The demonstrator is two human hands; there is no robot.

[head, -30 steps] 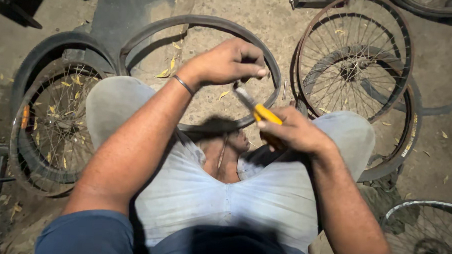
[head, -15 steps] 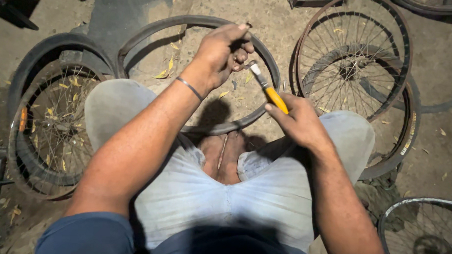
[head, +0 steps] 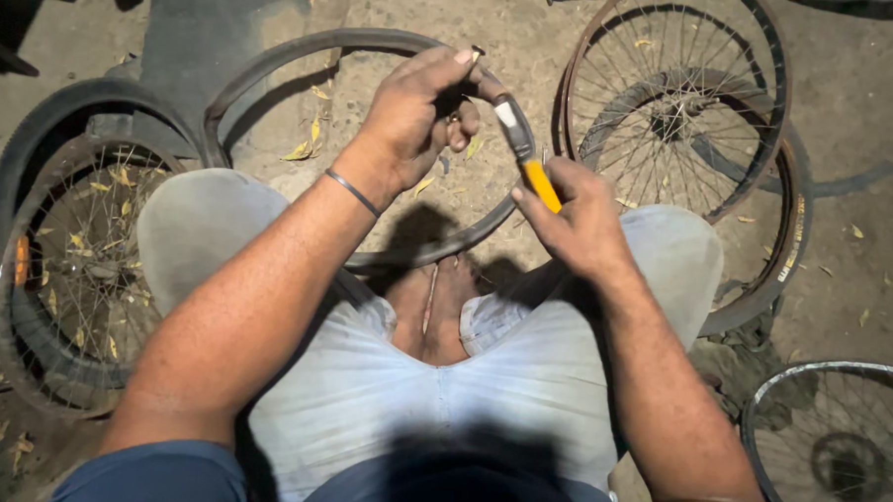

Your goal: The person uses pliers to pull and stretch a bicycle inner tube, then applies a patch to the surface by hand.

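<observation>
I squat over a black bicycle tyre [head: 275,62] that lies on the dirt between my knees. My left hand [head: 417,111] is raised above it, fingers pinched on a small part near the tyre's far side; what it pinches is too small to tell. My right hand [head: 576,221] grips a tool with a yellow handle [head: 540,183] and a grey metal tip [head: 513,125]. The tip points up and left, touching the spot where my left fingers pinch. My bare feet [head: 430,305] rest on the tyre's near edge.
A spoked wheel with a tyre [head: 70,268] lies at the left. Rusty spoked rims [head: 684,101] lie stacked at the upper right. Another rim [head: 836,443] shows at the lower right. Dry leaves dot the dirt ground.
Both hands have risen and come together. The left hand went from resting flat to pinching, and the tool's tip swung up to meet the left fingers.
</observation>
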